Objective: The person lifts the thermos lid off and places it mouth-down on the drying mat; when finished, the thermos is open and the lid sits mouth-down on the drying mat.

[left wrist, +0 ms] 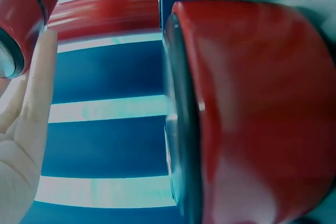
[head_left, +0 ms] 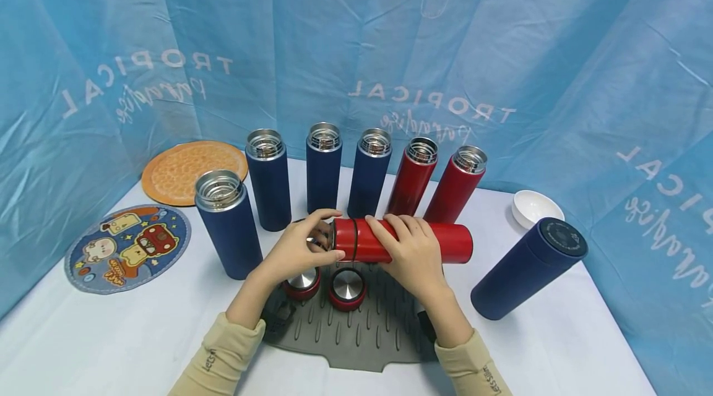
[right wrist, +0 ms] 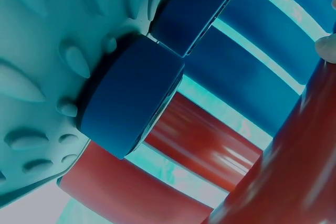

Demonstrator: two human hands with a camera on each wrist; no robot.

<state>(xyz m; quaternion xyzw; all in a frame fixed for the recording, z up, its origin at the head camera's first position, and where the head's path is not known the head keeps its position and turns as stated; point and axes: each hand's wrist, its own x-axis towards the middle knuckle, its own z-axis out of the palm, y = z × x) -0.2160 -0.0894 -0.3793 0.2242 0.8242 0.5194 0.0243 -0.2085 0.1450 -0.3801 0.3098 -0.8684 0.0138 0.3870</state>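
A red thermos bottle (head_left: 409, 241) lies sideways in the air above the grey mat. My left hand (head_left: 295, 250) grips its capped left end, thumb below and a finger above, close to a dark seam. My right hand (head_left: 414, 253) holds the body from above. In the left wrist view, a straight finger lies along the red cap (left wrist: 23, 19). Two red lids (head_left: 302, 281) (head_left: 348, 288) with silver tops rest on the mat under the bottle. Blue lids (right wrist: 134, 95) on the mat show in the right wrist view.
Blue bottles without lids (head_left: 228, 229) (head_left: 270, 185) and red ones (head_left: 412, 179) (head_left: 457, 185) stand in an arc behind. A lidded blue bottle (head_left: 526, 272) and a white bowl (head_left: 535, 210) are right. The ridged grey mat (head_left: 362, 340) lies in front; two round mats (head_left: 189, 170) (head_left: 125, 250) lie left.
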